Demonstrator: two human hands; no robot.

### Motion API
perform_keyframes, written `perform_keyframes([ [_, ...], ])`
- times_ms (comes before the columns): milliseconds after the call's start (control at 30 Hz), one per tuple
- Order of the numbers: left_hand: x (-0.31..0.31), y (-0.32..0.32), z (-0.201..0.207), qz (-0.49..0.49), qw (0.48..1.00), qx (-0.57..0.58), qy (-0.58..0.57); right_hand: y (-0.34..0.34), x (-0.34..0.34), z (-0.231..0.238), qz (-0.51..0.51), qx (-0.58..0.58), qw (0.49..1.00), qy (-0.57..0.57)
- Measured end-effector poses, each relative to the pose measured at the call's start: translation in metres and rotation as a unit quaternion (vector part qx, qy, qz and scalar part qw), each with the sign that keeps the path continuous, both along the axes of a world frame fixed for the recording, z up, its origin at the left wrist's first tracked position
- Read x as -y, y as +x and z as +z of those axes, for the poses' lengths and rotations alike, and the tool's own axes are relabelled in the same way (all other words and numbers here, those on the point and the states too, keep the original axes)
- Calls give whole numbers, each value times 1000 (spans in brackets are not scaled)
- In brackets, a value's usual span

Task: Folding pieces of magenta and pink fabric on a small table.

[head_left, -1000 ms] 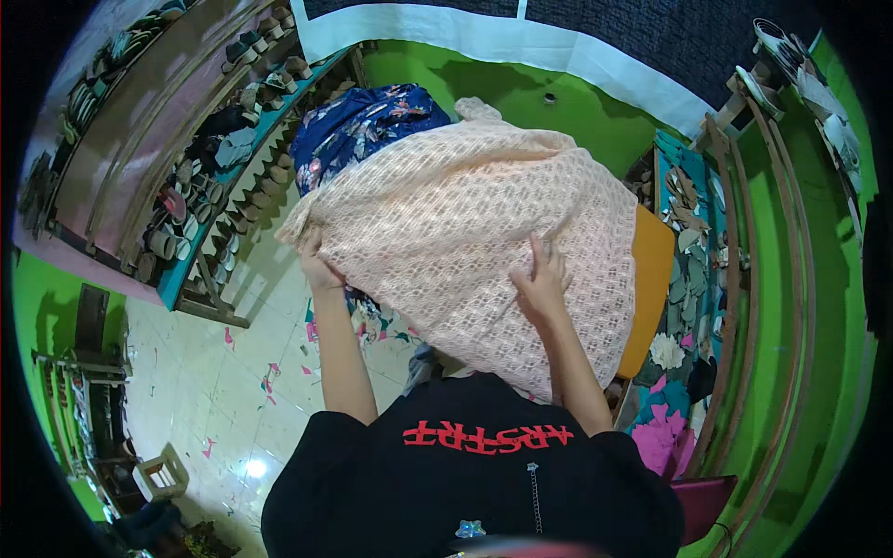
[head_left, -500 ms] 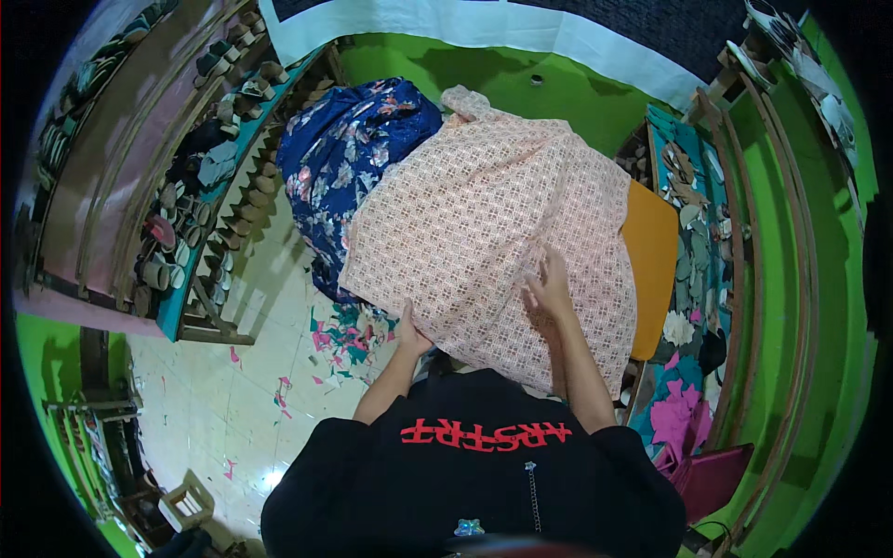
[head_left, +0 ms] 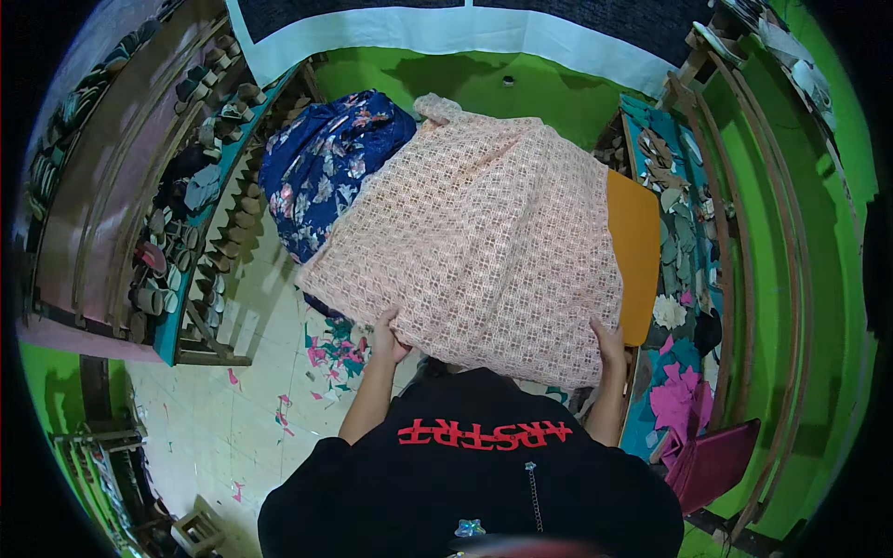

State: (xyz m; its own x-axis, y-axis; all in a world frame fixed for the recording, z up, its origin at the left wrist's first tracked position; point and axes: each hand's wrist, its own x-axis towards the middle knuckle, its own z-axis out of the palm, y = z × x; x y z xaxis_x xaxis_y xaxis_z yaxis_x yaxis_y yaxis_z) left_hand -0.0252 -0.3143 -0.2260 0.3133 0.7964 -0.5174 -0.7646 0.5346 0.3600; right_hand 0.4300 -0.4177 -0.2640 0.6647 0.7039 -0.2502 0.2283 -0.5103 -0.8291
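A large sheet of pale pink patterned cloth spreads out in front of me, its near edge close to my body. My left hand is closed on the near left edge, thumb on top and the other fingers hidden below. At the near right corner my right hand grips the cloth's side edge, its fingers partly covered. Beyond the far left side lies a bunched heap of dark blue floral fabric. A mustard-yellow panel shows from under the cloth's right side.
Racks of shoe forms line the left. To the right, a teal bench carries grey-green pieces and magenta scraps, with a dark pink box-like thing nearby. Coloured offcuts litter the tiled floor; a small wooden stool stands lower left.
My right hand has moved from the middle of the cloth to its near right edge and closed there. The cloth's creases have smoothed out on the right. My left hand keeps its hold.
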Motion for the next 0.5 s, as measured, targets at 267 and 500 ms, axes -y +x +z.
perform_keyframes([
  [267, -91, 30, 88, 93, 988, -4, 122, -40, -37, 71, 56, -292, 954, -41],
  [500, -178, 58, 146, 68, 975, 64, 202, -39, -77, 58, 82, -519, 851, -16],
])
